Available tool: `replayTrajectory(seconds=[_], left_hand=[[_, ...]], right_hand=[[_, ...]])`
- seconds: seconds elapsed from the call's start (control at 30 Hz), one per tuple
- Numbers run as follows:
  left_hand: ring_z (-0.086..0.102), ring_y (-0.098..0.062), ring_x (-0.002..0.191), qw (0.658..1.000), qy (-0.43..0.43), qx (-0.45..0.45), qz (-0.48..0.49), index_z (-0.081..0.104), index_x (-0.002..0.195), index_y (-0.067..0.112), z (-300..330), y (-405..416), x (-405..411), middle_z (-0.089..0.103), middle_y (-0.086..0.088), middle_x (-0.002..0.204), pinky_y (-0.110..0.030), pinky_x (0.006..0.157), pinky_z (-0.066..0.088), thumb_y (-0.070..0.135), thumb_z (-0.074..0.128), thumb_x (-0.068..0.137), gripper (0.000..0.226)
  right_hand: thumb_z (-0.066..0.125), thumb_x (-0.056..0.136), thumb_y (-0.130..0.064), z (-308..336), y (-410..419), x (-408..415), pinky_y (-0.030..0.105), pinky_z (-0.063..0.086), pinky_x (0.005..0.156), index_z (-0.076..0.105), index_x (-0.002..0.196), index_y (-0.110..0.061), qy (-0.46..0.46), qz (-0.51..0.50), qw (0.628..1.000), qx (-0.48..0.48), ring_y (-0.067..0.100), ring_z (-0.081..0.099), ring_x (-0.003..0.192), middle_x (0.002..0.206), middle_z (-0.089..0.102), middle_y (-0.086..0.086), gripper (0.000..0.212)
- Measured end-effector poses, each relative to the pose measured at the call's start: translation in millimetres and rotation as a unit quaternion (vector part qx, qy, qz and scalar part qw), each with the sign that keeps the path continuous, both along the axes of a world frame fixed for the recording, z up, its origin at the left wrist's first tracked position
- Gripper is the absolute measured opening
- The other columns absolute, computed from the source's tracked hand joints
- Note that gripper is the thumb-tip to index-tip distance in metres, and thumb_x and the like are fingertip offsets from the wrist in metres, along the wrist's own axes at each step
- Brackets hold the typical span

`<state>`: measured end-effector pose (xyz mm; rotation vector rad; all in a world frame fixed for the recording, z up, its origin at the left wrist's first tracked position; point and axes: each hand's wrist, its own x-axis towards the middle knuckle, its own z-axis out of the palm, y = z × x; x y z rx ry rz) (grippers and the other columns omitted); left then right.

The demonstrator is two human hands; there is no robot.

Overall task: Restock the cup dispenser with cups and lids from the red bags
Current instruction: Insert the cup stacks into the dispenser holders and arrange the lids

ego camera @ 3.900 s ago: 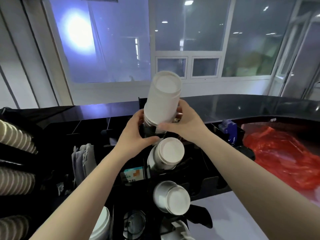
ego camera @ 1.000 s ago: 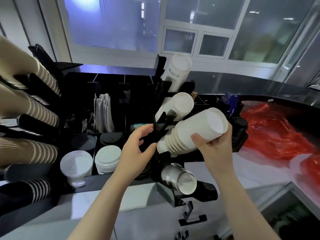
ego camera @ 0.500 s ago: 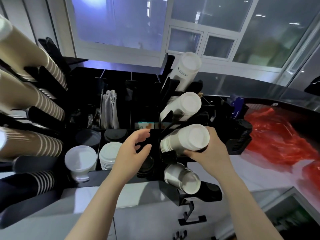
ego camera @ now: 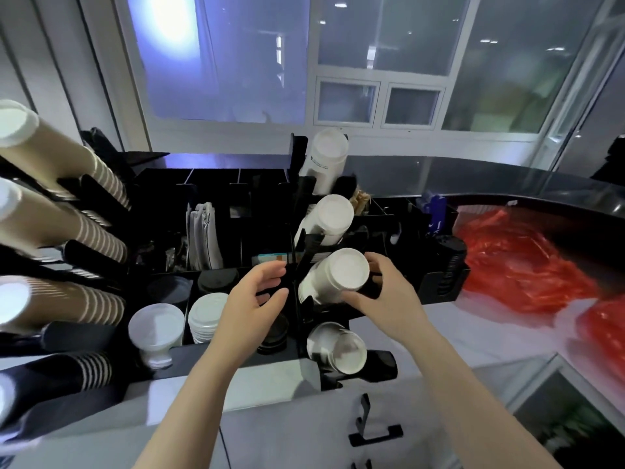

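Left hand [ego camera: 258,299] hovers with loosely curved fingers, holding nothing, just beside the black upright divider of the cup dispenser [ego camera: 297,252]. Far left, tilted sleeves of ribbed tan paper cups [ego camera: 77,231] lean out of black holders, with a dark striped sleeve [ego camera: 67,370] below them. Between those and the hand sit a translucent cup stack [ego camera: 155,328] and a stack of white plastic lids [ego camera: 206,316], with flat black lids [ego camera: 216,279] and grey napkins [ego camera: 203,240] in compartments behind. The right hand [ego camera: 389,299] curls round the smooth white cup stack [ego camera: 338,277], which lies tilted in the third slot, base outward. Two more white stacks [ego camera: 329,214] sit in the slots above and a glossier one [ego camera: 338,346] below. Crinkled red plastic bags [ego camera: 527,258] lie at far right on the white worktop [ego camera: 473,333], well apart from the hands.
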<state>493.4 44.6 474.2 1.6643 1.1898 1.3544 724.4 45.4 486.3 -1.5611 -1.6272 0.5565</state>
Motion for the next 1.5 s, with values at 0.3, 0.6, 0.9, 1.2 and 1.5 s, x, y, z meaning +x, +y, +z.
replayTrajectory(seconds=[0.3,0.6,0.9,1.2,1.5], left_hand=[[0.058,0.004,0.107,1.000,0.008,0.016,-0.010,0.059,0.111,0.040,15.7,-6.0,3.3,0.067,0.016,0.110,-0.016,0.087,0.046,0.008,0.059,0.090,0.038],[0.060,0.004,0.106,0.998,-0.006,0.056,-0.035,0.059,0.116,0.034,49.3,41.5,-21.5,0.067,0.011,0.112,-0.011,0.086,0.046,0.004,0.058,0.090,0.039],[0.061,0.002,0.105,0.993,0.018,0.099,-0.059,0.055,0.112,0.039,72.9,116.0,-33.3,0.066,0.012,0.111,-0.015,0.089,0.046,0.001,0.058,0.089,0.045],[0.059,0.000,0.109,0.995,0.052,0.040,-0.070,0.054,0.124,0.029,88.6,185.0,-6.4,0.063,0.012,0.116,-0.026,0.100,0.044,0.002,0.061,0.086,0.047],[0.048,-0.001,0.125,0.974,0.123,-0.058,-0.179,0.040,0.143,0.021,95.9,230.6,-14.0,0.048,0.007,0.142,-0.025,0.106,0.036,0.032,0.082,0.063,0.091]], right_hand=[[0.068,0.086,-0.033,13.3,-22.0,-3.6,0.014,0.037,0.092,0.053,0.130,-0.029,0.041,-0.032,0.995,0.082,-0.002,0.047,0.112,0.122,0.053,-0.019,0.047],[0.065,0.087,-0.035,49.9,21.2,-24.2,0.021,0.043,0.097,0.059,0.121,-0.035,0.082,-0.037,0.990,0.113,-0.008,0.052,0.111,0.118,0.060,-0.024,0.034],[0.071,0.084,-0.033,73.3,71.0,-27.6,0.018,0.047,0.086,0.057,0.124,-0.032,0.117,-0.082,0.974,0.176,-0.007,0.056,0.105,0.112,0.062,-0.020,0.042],[0.065,0.073,-0.056,112.2,139.7,-10.7,0.011,0.041,0.082,0.049,0.124,-0.037,0.050,-0.008,0.993,0.106,-0.012,0.053,0.104,0.111,0.057,-0.027,0.057],[0.078,0.076,-0.034,123.0,189.2,1.3,0.010,0.042,0.074,0.061,0.098,-0.037,-0.031,0.130,0.989,-0.060,-0.011,0.061,0.082,0.087,0.068,-0.026,0.028]])
